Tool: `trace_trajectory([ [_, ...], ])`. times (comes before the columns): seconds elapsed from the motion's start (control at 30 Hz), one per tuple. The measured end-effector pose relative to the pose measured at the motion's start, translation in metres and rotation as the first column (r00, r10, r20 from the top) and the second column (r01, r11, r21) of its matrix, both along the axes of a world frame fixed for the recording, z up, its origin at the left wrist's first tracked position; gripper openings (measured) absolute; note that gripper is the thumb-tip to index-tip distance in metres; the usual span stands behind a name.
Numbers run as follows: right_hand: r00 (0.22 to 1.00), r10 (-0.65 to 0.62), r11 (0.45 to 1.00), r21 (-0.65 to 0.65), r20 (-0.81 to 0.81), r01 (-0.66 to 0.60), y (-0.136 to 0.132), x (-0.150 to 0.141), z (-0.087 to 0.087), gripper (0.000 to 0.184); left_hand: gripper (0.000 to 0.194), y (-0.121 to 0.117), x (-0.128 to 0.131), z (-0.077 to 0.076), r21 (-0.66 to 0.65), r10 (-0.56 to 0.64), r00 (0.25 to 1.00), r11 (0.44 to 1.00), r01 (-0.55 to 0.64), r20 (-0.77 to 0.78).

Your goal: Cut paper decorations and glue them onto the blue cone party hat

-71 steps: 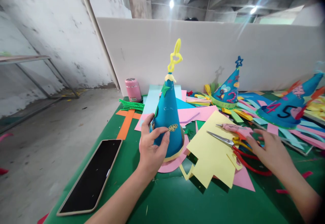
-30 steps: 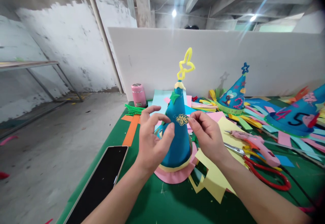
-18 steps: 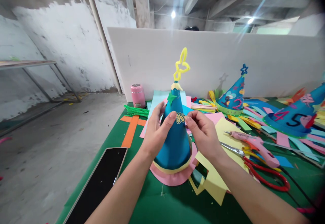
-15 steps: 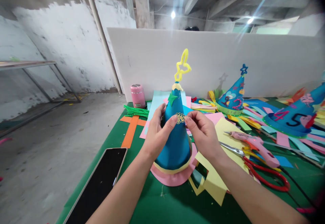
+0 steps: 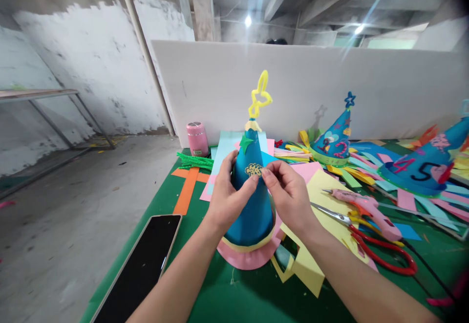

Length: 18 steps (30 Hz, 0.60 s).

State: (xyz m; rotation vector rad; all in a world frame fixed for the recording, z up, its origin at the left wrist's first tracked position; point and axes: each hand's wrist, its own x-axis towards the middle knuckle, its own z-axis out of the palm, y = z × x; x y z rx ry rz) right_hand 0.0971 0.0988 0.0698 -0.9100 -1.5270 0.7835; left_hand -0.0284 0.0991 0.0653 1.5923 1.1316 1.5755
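A blue paper party hat [image 5: 246, 215] stands upright on the table, with a pink brim [image 5: 244, 260], a green star [image 5: 245, 143] near its tip and a yellow pipe-cleaner shape [image 5: 259, 99] on top. My left hand [image 5: 230, 193] is wrapped round the hat's left side, its thumb lying across the front. A small yellow cut-out with dark outlines [image 5: 252, 170] is against the hat's front, just above that thumb. At the cut-out's right edge, my right hand [image 5: 287, 188] has thumb and forefinger pinched together on it. The hat's far side is hidden.
A phone [image 5: 141, 264] lies at front left. Red-handled scissors [image 5: 384, 254] and a pink glue gun [image 5: 370, 208] lie on the right by yellow paper [image 5: 309, 269]. Behind are green pipe cleaners [image 5: 194, 161], a pink jar [image 5: 197, 138] and a finished-looking hat [image 5: 333, 139] before a white board [image 5: 293, 83].
The cut-out has shifted a little left and tilted flatter on the hat. My left thumb has slid from over it to just below; my right fingers followed leftward.
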Motion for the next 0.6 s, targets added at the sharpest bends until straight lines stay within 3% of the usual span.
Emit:
trace_trajectory([
  [0.43, 1.0, -0.016, 1.0, 0.0, 0.024, 0.016, 0.0002, -0.0036, 0.0011, 0.016, 0.046, 0.0005, 0.0019, 0.0004, -0.006, -0.013, 0.997, 1.0, 0.013, 0.07],
  [0.6, 0.993, -0.033, 0.999, -0.004, -0.11, 0.033, 0.0026, -0.0009, -0.0024, 0.014, 0.046, 0.0, 0.0007, 0.0009, -0.018, -0.014, 0.997, 1.0, 0.015, 0.078],
])
